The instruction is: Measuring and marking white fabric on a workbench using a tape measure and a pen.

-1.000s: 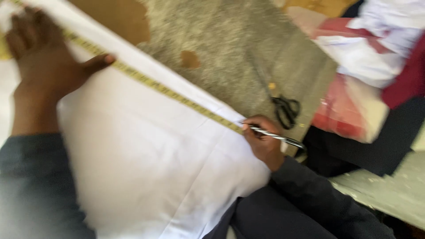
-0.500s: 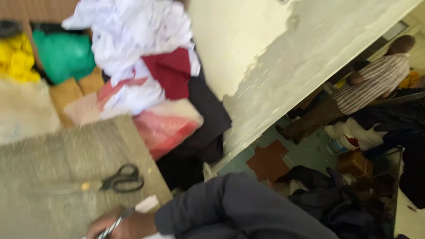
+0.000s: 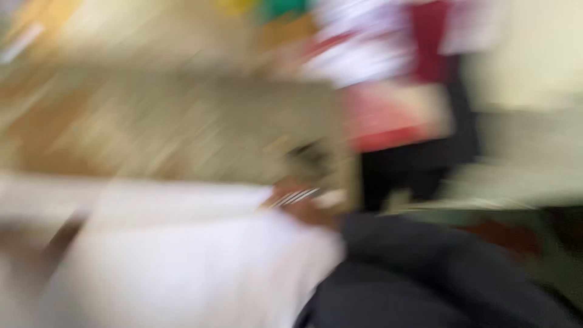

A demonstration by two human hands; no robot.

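Shift: view has swung back down and left since half a second ago; the wall and the person at far right are gone, white cloth fills the lower left again. Heavy motion blur throughout.
Pen: slim, pale streak at the right edge of the cloth, lying roughly level, tip pointing left. Judged light and rigid, a smooth barrel that could slip; best gripped low on the barrel near the tip.
White cloth: spread across the lower left, under the pen. Judged soft and limp, likely to slide or pucker; needs flat pressure rather than a pinch.
Right hand: at the cloth's right edge, just ahead of the dark sleeve. Seems curled around the pen, but blur hides the fingers; how tightly, cannot tell.
Left hand: not in view; a dim brownish smear at far left is too blurred to name.
Scissors: dark smudge just above the hand on the tan worktop, apart from the pen.
Beyond: red and white bundle at the worktop's right end, white and dark red cloth piled above it.
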